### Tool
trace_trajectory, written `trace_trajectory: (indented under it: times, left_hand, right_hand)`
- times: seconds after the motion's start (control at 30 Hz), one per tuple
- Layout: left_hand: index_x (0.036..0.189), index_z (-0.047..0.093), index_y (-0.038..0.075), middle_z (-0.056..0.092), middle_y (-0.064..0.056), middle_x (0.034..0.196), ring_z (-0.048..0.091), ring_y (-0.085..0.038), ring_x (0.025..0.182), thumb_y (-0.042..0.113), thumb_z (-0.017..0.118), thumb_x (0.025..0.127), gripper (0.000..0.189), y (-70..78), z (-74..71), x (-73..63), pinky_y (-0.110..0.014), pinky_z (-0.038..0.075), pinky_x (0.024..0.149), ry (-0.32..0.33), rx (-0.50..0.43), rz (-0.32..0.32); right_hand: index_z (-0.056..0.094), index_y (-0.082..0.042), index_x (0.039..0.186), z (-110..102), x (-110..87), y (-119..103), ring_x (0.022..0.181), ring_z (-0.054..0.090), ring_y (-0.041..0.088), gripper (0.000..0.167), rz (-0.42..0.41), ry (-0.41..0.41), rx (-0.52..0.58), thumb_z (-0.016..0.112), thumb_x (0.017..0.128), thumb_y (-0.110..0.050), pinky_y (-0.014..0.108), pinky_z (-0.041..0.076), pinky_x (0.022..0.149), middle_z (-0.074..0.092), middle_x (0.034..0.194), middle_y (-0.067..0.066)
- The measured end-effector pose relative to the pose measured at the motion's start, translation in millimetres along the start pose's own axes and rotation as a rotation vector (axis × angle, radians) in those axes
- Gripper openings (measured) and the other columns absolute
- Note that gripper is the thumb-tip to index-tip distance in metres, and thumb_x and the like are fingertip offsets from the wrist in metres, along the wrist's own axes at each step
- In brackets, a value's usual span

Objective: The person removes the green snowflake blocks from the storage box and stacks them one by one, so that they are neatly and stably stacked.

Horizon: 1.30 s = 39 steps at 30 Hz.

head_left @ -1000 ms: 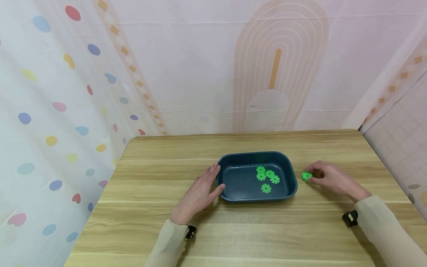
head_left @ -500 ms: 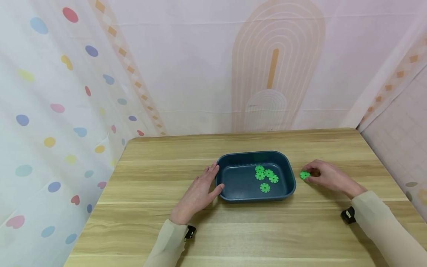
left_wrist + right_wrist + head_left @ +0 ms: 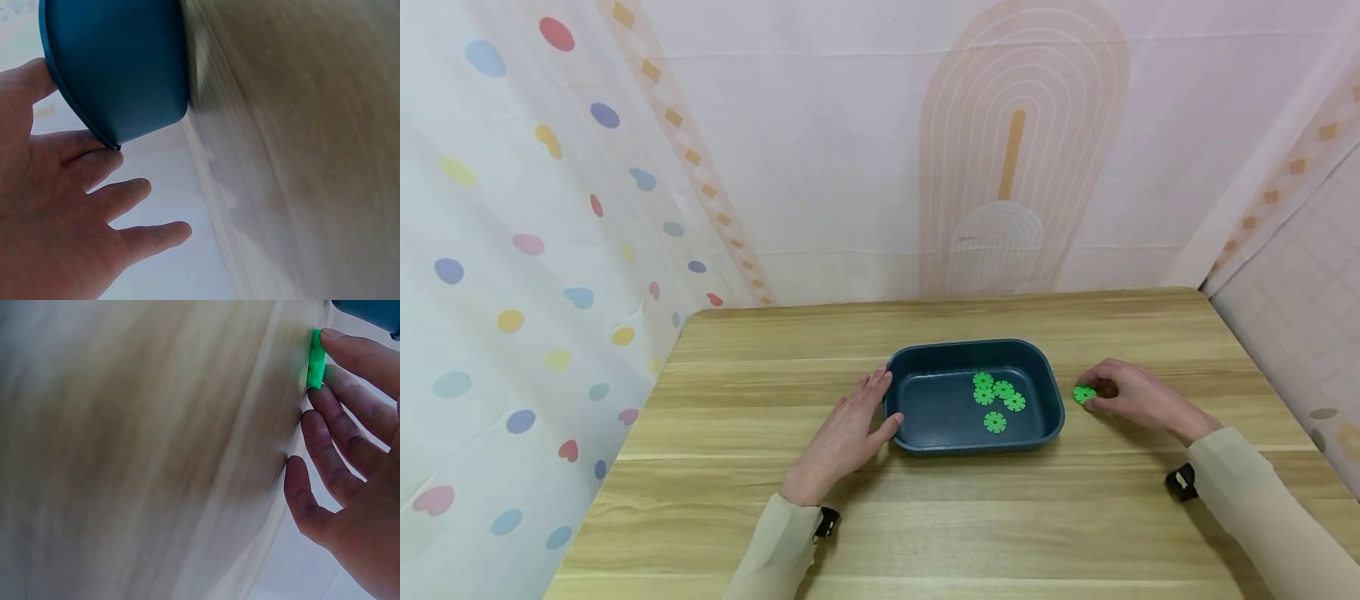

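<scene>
A dark blue rectangular tub stands on the table, with several green notched discs lying flat in its right half. At its left end my left hand touches the rim, fingers fairly straight and thumb at the near corner. The left wrist view shows that hand against the tub's outer wall. To the right of the tub, my right hand pinches a green notched disc at the table top. Edge-on in the right wrist view, the green piece looks thick; I cannot tell whether discs are stacked.
The wood-grain table extends on both sides of the tub. A patterned curtain hangs behind the table's far edge, and more fabric hangs at the left and right. Black straps sit at both wrists.
The view has shifted slightly. My right hand's fingers have stayed about the green disc, which shows a little flatter than before. The left hand and the tub have not moved.
</scene>
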<state>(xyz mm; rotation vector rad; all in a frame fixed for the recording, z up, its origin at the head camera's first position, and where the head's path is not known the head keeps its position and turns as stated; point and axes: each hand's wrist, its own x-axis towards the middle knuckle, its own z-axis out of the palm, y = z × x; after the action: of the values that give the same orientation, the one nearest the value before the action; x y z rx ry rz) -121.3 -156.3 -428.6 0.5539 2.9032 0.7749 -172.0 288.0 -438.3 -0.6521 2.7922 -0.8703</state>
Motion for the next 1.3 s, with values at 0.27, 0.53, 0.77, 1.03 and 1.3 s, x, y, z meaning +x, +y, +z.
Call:
trace_trajectory:
  times: [0.27, 0.53, 0.77, 1.03, 1.3]
  left_hand:
    - [0.162, 0.033, 0.004, 0.025, -0.009, 0.170, 0.023, -0.033, 0.156, 0.041, 0.057, 0.106, 0.071, -0.9, 0.9, 0.1, -0.066, 0.029, 0.117, 0.000, 0.002, 0.002]
    - [0.162, 0.033, 0.004, 0.024, -0.009, 0.170, 0.022, -0.032, 0.156, 0.041, 0.057, 0.107, 0.071, -1.7, 2.1, -0.2, -0.065, 0.028, 0.118, 0.003, -0.002, 0.000]
    - [0.162, 0.033, 0.003, 0.024, -0.009, 0.170, 0.023, -0.034, 0.156, 0.039, 0.058, 0.106, 0.071, -2.4, 2.2, 1.0, -0.066, 0.028, 0.118, 0.001, -0.009, 0.010]
    - [0.163, 0.031, 0.005, 0.023, -0.008, 0.171, 0.022, -0.033, 0.156, 0.042, 0.057, 0.107, 0.072, -3.0, 1.9, 1.6, -0.065, 0.028, 0.118, -0.003, 0.007, 0.002]
    - [0.162, 0.032, 0.003, 0.023, -0.010, 0.170, 0.022, -0.035, 0.156, 0.038, 0.058, 0.106, 0.071, -1.8, 2.0, 0.4, -0.067, 0.028, 0.117, -0.004, -0.003, 0.011]
  right_hand:
    - [0.072, 0.001, 0.114, 0, -0.2, 0, 0.096, 0.065, 0.020, 0.024, -0.004, -0.003, -0.015, 0.077, 0.092, -0.009, 0.041, 0.056, 0.086, 0.069, 0.108, 0.008]
    - [0.070, 0.003, 0.119, -1, -1.4, -1, 0.096, 0.063, 0.020, 0.031, 0.003, -0.018, -0.002, 0.077, 0.093, -0.011, 0.038, 0.055, 0.084, 0.068, 0.112, 0.011]
    - [0.066, 0.005, 0.128, -5, -9.9, -9, 0.106, 0.066, 0.031, 0.036, 0.019, 0.000, 0.072, 0.072, 0.098, -0.014, 0.050, 0.056, 0.091, 0.070, 0.119, 0.016]
    - [0.068, 0.003, 0.128, -10, -17.8, -30, 0.117, 0.062, 0.045, 0.034, 0.022, 0.163, 0.057, 0.065, 0.104, -0.020, 0.063, 0.051, 0.097, 0.068, 0.128, 0.024]
    - [0.075, -0.007, 0.118, -4, -13.9, -62, 0.106, 0.070, 0.033, 0.021, -0.077, 0.337, 0.049, 0.070, 0.101, -0.017, 0.045, 0.058, 0.084, 0.075, 0.118, 0.010]
